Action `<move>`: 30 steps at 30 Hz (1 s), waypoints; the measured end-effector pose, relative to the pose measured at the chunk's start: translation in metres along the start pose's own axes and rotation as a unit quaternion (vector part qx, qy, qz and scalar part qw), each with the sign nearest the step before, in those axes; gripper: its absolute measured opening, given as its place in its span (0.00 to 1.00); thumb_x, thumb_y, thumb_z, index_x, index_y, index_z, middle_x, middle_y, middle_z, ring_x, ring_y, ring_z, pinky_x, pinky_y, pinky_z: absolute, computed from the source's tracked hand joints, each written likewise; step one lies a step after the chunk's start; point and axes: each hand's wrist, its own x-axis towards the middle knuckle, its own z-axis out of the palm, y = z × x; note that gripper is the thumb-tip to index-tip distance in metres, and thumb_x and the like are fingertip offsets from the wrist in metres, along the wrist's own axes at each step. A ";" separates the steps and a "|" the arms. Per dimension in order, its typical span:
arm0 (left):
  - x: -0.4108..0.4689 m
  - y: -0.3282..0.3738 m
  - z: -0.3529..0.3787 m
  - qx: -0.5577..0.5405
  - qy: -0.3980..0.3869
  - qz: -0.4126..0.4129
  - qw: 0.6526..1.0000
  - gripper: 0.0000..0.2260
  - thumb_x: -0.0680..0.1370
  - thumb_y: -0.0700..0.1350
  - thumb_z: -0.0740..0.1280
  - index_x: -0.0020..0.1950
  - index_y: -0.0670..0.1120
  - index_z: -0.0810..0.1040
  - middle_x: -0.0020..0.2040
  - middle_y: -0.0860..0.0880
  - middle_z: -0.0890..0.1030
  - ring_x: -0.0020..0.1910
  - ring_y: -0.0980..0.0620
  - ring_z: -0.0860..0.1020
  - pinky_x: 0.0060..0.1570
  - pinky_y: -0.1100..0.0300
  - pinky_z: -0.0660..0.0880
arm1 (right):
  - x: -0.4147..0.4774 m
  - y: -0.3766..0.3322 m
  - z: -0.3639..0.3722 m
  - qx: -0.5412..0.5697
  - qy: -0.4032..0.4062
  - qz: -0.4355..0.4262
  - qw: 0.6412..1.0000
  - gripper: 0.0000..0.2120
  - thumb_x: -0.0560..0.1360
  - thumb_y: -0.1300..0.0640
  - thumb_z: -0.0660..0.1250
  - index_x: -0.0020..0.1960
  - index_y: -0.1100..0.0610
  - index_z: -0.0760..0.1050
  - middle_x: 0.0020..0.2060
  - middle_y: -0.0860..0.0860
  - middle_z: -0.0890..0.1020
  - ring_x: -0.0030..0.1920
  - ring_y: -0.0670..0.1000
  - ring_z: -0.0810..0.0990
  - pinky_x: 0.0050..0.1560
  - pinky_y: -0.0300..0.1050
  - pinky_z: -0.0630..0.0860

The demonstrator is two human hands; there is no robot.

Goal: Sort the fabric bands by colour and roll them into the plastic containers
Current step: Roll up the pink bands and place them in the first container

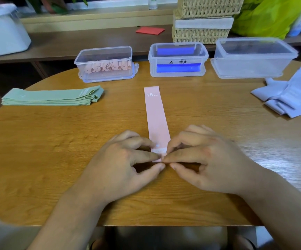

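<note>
**Hands and band.** We pinched the near end of the pink band (156,114) between thumb and forefinger of both hands. Our left hand (126,163) held its left corner and our right hand (205,159) its right, with the fingertips almost meeting. The band lay flat on the wooden table (55,159) and ran straight away from us. Its far end, printed "15 LB", stopped short of the containers.

**Edges and open room.** Bare tabletop flanked the strip on both sides and lay beyond its far end. The green bands (52,96) were stacked near the left edge. The lavender bands (290,94) lay in a loose pile at the right.

**Containers.** Three clear plastic containers stood along the far edge. The left container (106,64) held pink rolls side by side.

**Hidden or unclear.**
- Our fingers covered the band's near end, so we could not tell whether it was curled.
- The middle container (178,60) showed blue strips, but we could not tell whether they were clasps or bands. Its handwriting was illegible.
- We could not make out the contents of the right container (250,58).
- The frame cut off the lavender pile.
</note>
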 end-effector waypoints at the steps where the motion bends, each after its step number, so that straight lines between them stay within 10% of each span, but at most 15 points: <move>1: 0.000 0.000 0.000 0.002 -0.003 0.000 1.000 0.15 0.79 0.64 0.68 0.58 0.60 0.88 0.61 0.62 0.84 0.60 0.57 0.77 0.55 0.50 0.79 | 0.000 0.000 0.000 0.006 -0.004 -0.007 1.000 0.10 0.80 0.54 0.71 0.59 0.45 0.87 0.54 0.40 0.83 0.55 0.46 0.78 0.55 0.51 0.74; 30: 0.004 0.001 0.000 0.013 -0.002 -0.042 0.999 0.14 0.81 0.56 0.67 0.64 0.57 0.83 0.61 0.63 0.78 0.63 0.58 0.74 0.59 0.52 0.76 | 0.003 0.009 0.014 -0.026 -0.033 0.097 0.994 0.19 0.82 0.51 0.60 0.69 0.40 0.80 0.61 0.35 0.77 0.62 0.44 0.71 0.59 0.53 0.76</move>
